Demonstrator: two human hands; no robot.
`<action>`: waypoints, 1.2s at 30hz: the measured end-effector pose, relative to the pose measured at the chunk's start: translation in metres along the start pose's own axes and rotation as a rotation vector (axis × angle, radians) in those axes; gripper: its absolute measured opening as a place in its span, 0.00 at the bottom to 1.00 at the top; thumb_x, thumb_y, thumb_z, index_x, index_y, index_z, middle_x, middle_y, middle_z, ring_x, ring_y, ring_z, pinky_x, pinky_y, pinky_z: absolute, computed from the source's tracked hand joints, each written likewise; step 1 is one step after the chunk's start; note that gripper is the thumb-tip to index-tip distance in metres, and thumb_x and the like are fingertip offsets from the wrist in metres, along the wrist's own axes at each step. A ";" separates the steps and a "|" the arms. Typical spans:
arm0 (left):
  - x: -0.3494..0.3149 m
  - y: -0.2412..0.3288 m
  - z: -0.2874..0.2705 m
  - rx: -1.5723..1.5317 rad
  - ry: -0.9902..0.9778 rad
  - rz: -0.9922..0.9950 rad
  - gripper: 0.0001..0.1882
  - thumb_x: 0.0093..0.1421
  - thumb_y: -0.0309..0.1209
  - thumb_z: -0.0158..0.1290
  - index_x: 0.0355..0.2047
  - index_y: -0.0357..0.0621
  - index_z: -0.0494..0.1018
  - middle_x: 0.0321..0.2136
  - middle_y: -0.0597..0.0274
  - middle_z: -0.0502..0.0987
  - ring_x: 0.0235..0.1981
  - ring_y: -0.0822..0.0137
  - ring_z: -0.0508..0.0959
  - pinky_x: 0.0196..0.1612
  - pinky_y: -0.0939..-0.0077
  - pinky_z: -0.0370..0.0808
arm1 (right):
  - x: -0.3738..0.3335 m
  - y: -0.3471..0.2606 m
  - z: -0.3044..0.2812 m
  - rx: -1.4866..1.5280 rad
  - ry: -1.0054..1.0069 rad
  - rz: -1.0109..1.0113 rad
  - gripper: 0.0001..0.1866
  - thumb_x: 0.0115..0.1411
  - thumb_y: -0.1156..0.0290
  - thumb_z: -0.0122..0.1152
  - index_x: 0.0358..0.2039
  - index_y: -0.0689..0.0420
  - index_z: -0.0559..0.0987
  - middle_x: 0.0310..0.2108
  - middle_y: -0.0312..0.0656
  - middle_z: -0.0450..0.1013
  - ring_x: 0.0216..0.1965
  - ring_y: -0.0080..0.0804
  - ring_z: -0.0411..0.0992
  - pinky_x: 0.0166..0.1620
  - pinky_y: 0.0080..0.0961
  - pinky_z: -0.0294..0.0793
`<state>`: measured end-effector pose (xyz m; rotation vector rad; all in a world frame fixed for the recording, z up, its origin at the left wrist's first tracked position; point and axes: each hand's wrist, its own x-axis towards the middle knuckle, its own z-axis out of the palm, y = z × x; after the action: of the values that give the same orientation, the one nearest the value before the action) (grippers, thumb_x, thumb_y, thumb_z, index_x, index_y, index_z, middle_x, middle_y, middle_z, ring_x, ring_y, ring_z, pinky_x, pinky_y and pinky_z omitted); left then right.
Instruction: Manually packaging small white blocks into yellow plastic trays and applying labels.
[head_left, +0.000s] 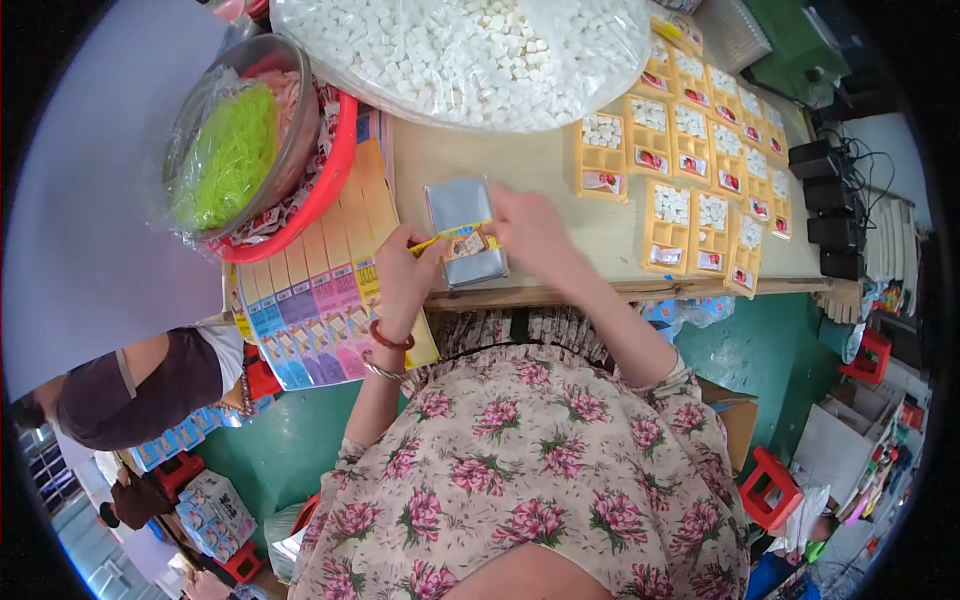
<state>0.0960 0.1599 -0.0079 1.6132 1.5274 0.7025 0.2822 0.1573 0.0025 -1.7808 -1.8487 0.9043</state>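
A small stack of clear, bluish plastic bags (460, 206) lies at the table's front edge. Across its middle runs a yellow printed paper strip (468, 243). My left hand (402, 272), with a reddish bangle and a twisted bracelet at the wrist, pinches the strip's left end. At the strip's right end is my right hand (527, 228), slightly blurred, its fingers closed at the edge of strip and stack. Under my left forearm lie printed card sheets (330, 305) in yellow, blue, purple and pink strips.
A big clear bag of white cubes (470, 60) sits at the back. At left, a metal bowl (290, 62) with bagged green shreds rests in a red basin (343, 165) of sachets. Several yellow compartment trays (604, 158) with white cubes and sachets stand at right, beside black boxes (830, 195).
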 end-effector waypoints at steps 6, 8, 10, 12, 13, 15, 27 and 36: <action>-0.018 0.030 -0.010 0.314 0.200 0.237 0.10 0.48 0.26 0.58 0.21 0.39 0.67 0.18 0.55 0.70 0.20 0.58 0.71 0.25 0.72 0.65 | -0.029 -0.028 -0.004 -0.226 0.378 -0.400 0.05 0.52 0.73 0.52 0.28 0.58 0.66 0.20 0.46 0.70 0.24 0.47 0.70 0.25 0.36 0.66; -0.023 0.038 -0.019 0.273 0.198 0.245 0.09 0.48 0.26 0.58 0.21 0.39 0.67 0.18 0.57 0.70 0.21 0.60 0.71 0.28 0.72 0.66 | -0.034 -0.025 -0.017 0.078 0.175 -0.021 0.12 0.51 0.69 0.60 0.29 0.58 0.66 0.22 0.43 0.70 0.25 0.37 0.71 0.26 0.32 0.66; -0.025 0.050 -0.022 -0.065 0.056 0.018 0.09 0.50 0.28 0.58 0.23 0.39 0.69 0.18 0.63 0.67 0.25 0.67 0.71 0.31 0.75 0.67 | -0.038 -0.011 -0.025 0.217 0.224 0.001 0.14 0.50 0.67 0.63 0.28 0.58 0.67 0.21 0.40 0.69 0.25 0.32 0.70 0.26 0.29 0.67; -0.025 0.060 -0.020 -0.138 -0.019 -0.053 0.09 0.50 0.28 0.58 0.24 0.38 0.69 0.19 0.64 0.67 0.25 0.70 0.70 0.31 0.78 0.67 | -0.044 -0.001 -0.035 0.352 0.276 0.019 0.16 0.48 0.65 0.66 0.28 0.59 0.68 0.21 0.38 0.68 0.24 0.27 0.70 0.26 0.27 0.67; -0.024 0.064 -0.018 -0.207 -0.086 -0.128 0.09 0.51 0.29 0.58 0.25 0.38 0.70 0.19 0.66 0.67 0.26 0.73 0.70 0.31 0.80 0.67 | -0.048 0.001 -0.040 0.444 0.322 0.054 0.15 0.48 0.66 0.65 0.28 0.59 0.69 0.20 0.36 0.67 0.25 0.25 0.69 0.27 0.25 0.67; -0.020 0.063 -0.004 -0.175 -0.115 0.080 0.09 0.50 0.28 0.58 0.26 0.38 0.70 0.20 0.65 0.69 0.26 0.73 0.70 0.29 0.81 0.67 | -0.056 0.010 -0.052 0.528 0.379 0.093 0.14 0.48 0.67 0.65 0.28 0.60 0.70 0.20 0.34 0.66 0.25 0.22 0.68 0.27 0.23 0.67; 0.086 0.079 0.148 -0.105 -0.274 0.020 0.15 0.46 0.35 0.60 0.28 0.35 0.72 0.27 0.51 0.75 0.27 0.60 0.74 0.33 0.68 0.71 | -0.010 0.136 -0.104 -0.088 0.602 0.097 0.09 0.49 0.66 0.58 0.25 0.59 0.76 0.20 0.46 0.71 0.27 0.39 0.72 0.30 0.34 0.69; 0.086 0.082 0.166 -0.057 -0.137 0.046 0.16 0.46 0.33 0.60 0.31 0.36 0.71 0.27 0.49 0.75 0.30 0.54 0.75 0.36 0.65 0.71 | 0.005 0.135 -0.096 -0.345 0.528 0.218 0.07 0.49 0.69 0.56 0.25 0.59 0.76 0.24 0.49 0.73 0.31 0.46 0.71 0.34 0.40 0.69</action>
<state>0.2884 0.2201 -0.0389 1.6238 1.3643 0.6409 0.4445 0.1740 -0.0252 -2.1929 -1.5446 0.1407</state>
